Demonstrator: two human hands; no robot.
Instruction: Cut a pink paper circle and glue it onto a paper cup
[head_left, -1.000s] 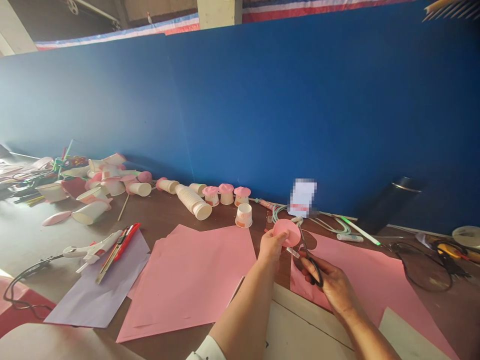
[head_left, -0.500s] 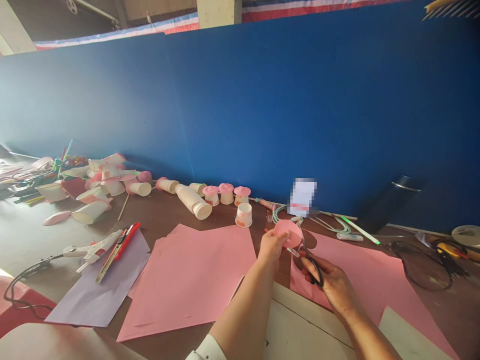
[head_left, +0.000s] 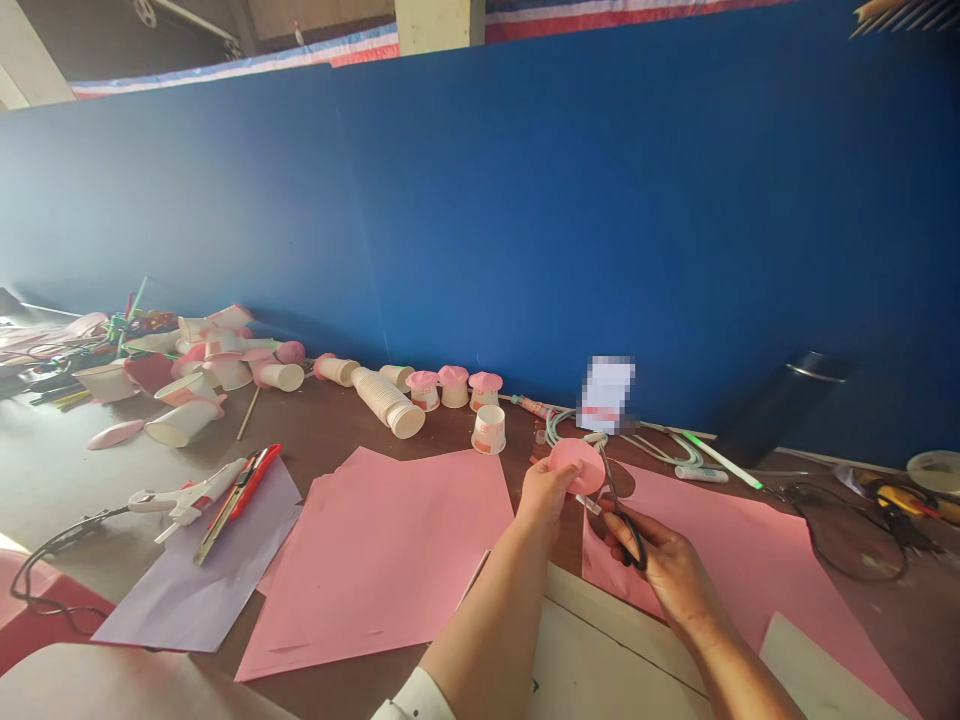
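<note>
A round pink paper disc (head_left: 579, 464) is pinched in my left hand (head_left: 551, 488), thumb on top. My right hand (head_left: 666, 562) grips a pair of scissors (head_left: 634, 538) by the black handles, with the blades pointing up along the disc's right edge. Whether the blades touch the paper I cannot tell. Beneath my right hand lies a pink sheet (head_left: 720, 540) with a curved cut-out at its upper left. A white paper cup (head_left: 488, 430) stands upright behind my left hand. Several cups topped with pink paper (head_left: 453, 377) are lined up behind it.
A stack of paper cups (head_left: 386, 402) lies on its side. Left are pink sheets (head_left: 390, 550), a purple sheet (head_left: 187, 600), a glue gun (head_left: 187, 498) and a red utility knife (head_left: 238, 500). A dark bottle (head_left: 780, 405), coiled cable (head_left: 562, 430) and green pen (head_left: 724, 460) sit toward the blue partition (head_left: 525, 200).
Almost nothing differs. Both hands, the disc and the scissors keep nearly the same place; the whole view has shifted very slightly.
</note>
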